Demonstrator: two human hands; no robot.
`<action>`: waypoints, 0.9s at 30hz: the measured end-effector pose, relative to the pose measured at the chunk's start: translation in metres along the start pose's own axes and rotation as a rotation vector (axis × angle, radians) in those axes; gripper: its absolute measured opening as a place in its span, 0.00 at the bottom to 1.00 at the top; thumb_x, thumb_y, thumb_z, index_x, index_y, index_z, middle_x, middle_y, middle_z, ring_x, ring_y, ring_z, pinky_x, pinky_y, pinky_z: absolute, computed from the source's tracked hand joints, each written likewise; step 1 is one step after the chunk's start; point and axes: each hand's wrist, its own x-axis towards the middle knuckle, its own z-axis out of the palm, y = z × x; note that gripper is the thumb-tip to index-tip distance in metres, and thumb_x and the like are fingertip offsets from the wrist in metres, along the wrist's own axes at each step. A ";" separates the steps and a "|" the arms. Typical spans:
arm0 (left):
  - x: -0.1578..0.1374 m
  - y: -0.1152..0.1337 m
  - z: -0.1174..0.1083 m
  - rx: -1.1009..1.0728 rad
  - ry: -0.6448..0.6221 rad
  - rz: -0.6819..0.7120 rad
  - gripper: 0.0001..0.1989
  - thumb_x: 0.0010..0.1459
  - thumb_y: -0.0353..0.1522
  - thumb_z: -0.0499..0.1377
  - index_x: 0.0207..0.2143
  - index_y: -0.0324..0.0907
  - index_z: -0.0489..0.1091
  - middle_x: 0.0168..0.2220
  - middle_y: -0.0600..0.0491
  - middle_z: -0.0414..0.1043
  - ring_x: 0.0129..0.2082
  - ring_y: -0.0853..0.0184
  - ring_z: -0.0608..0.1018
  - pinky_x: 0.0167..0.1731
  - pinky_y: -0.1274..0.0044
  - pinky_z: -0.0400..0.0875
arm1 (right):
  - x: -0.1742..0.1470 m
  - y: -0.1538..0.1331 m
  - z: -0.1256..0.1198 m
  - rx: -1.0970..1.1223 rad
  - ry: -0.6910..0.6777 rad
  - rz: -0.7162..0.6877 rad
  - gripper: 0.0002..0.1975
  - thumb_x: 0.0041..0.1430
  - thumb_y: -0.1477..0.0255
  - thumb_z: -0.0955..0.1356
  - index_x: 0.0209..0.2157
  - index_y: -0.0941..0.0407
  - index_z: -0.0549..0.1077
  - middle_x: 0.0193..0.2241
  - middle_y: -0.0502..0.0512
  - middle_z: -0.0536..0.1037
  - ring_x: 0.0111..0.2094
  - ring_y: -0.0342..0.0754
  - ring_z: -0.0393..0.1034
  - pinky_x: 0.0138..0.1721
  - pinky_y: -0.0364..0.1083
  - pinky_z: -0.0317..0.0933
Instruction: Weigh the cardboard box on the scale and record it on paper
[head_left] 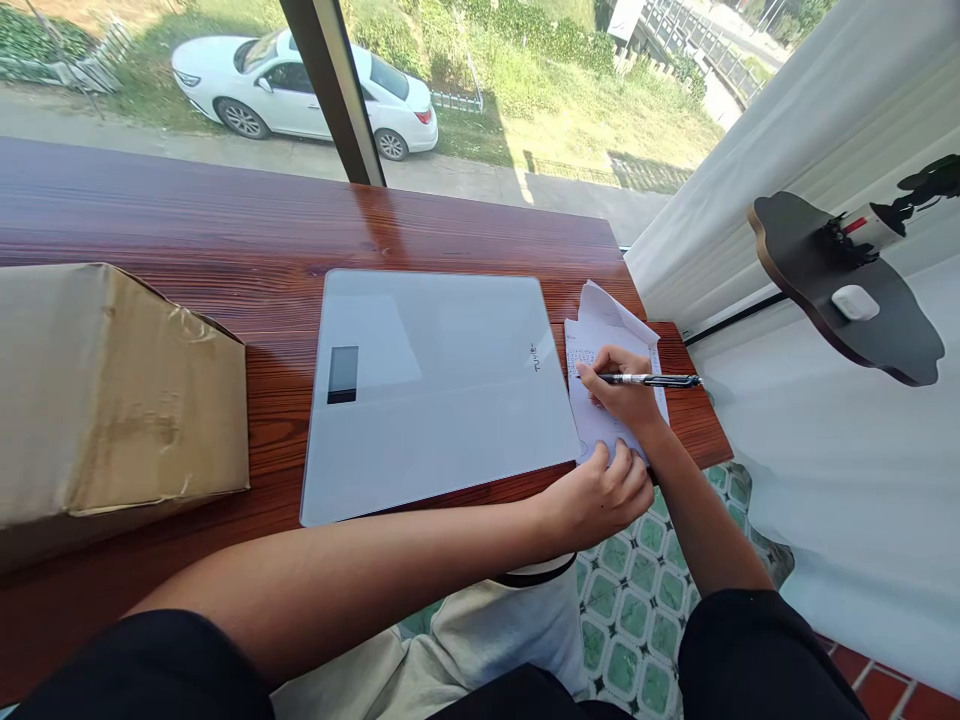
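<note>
1. Head view: the right hand (621, 388) pinches a pen (651, 380) between its fingers. The pen's long axis lies nearly level, its tip pointing left onto the paper (600, 335) and its cap end pointing right.
2. The left hand (600, 497) rests with curled fingers on the near edge of the paper, just beside the glass scale (435, 390).
3. The paper lies under both hands, at the right end of the wooden table (225, 240).

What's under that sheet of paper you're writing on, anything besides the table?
The paper lies on the wooden table, beside the glass scale. The right hand writes with a pen; the left hand pins the near edge. Anything beneath the sheet is hidden.
</note>
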 end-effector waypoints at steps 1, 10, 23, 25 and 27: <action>0.000 0.000 0.000 0.001 -0.004 0.001 0.19 0.67 0.31 0.48 0.55 0.35 0.69 0.53 0.39 0.74 0.52 0.53 0.77 0.45 0.63 0.70 | 0.000 0.000 0.000 -0.020 0.010 -0.006 0.19 0.59 0.60 0.73 0.24 0.55 0.63 0.15 0.47 0.70 0.14 0.41 0.63 0.18 0.41 0.57; 0.002 -0.001 -0.003 -0.038 -0.047 0.009 0.19 0.67 0.30 0.48 0.56 0.34 0.69 0.54 0.37 0.74 0.52 0.53 0.77 0.44 0.64 0.71 | 0.001 0.000 0.000 -0.010 -0.050 -0.005 0.20 0.66 0.58 0.67 0.25 0.54 0.61 0.15 0.47 0.70 0.15 0.41 0.64 0.19 0.42 0.59; 0.002 -0.001 -0.003 -0.028 -0.047 0.000 0.19 0.67 0.30 0.47 0.55 0.35 0.69 0.53 0.39 0.74 0.52 0.54 0.76 0.44 0.65 0.71 | 0.002 0.000 0.001 -0.048 -0.049 -0.013 0.20 0.66 0.60 0.66 0.23 0.54 0.60 0.14 0.46 0.69 0.15 0.41 0.62 0.20 0.42 0.57; 0.002 -0.001 -0.004 -0.038 -0.059 0.001 0.19 0.67 0.30 0.48 0.56 0.35 0.69 0.53 0.38 0.73 0.52 0.54 0.76 0.44 0.65 0.71 | 0.002 0.000 0.002 -0.037 -0.052 -0.009 0.21 0.66 0.60 0.67 0.23 0.54 0.60 0.14 0.46 0.69 0.15 0.41 0.62 0.21 0.42 0.58; 0.002 -0.001 -0.004 -0.045 -0.059 0.004 0.19 0.67 0.30 0.49 0.56 0.34 0.69 0.54 0.37 0.73 0.53 0.54 0.76 0.44 0.64 0.71 | 0.002 0.001 0.002 -0.009 -0.047 0.005 0.21 0.65 0.60 0.67 0.23 0.54 0.60 0.14 0.46 0.69 0.14 0.41 0.62 0.20 0.42 0.58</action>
